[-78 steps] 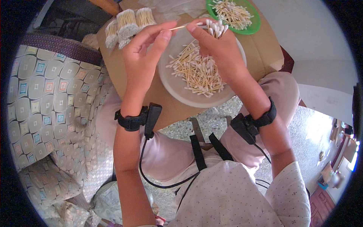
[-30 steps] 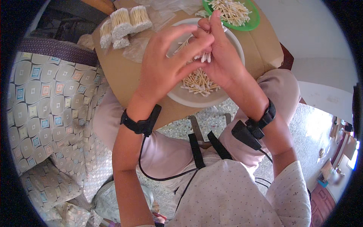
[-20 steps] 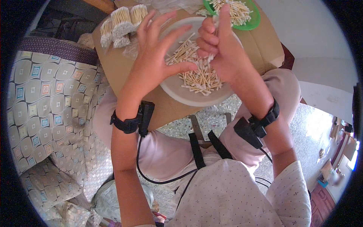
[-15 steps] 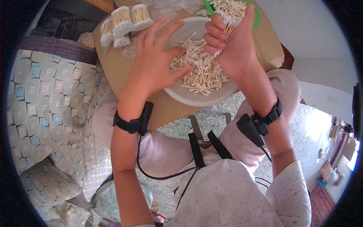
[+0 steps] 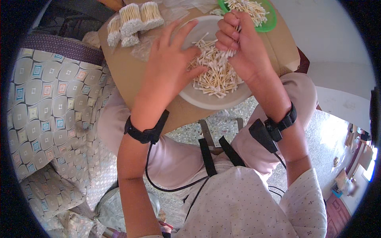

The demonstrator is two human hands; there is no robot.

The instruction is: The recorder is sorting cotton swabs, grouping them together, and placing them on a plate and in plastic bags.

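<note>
A white plate (image 5: 216,101) on a brown cardboard surface (image 5: 127,75) holds a loose heap of wooden-stemmed cotton swabs (image 5: 216,75). My left hand (image 5: 168,69) lies over the plate's left side with fingers spread, fingertips touching the heap. My right hand (image 5: 238,43) is closed around a small bundle of swabs, held upright above the plate's far right edge. Both wrists wear black bands with cables.
Three bundled packs of swabs (image 5: 133,20) lie at the cardboard's far left corner beside clear plastic bags. A green plate (image 5: 270,22) with more swabs sits at the far right. A patterned sofa cushion (image 5: 51,115) is to my left; speckled floor lies below my knees.
My left hand has left the right hand and dropped flat onto the heap. My right hand, still gripping its bundle, has shifted slightly right and up.
</note>
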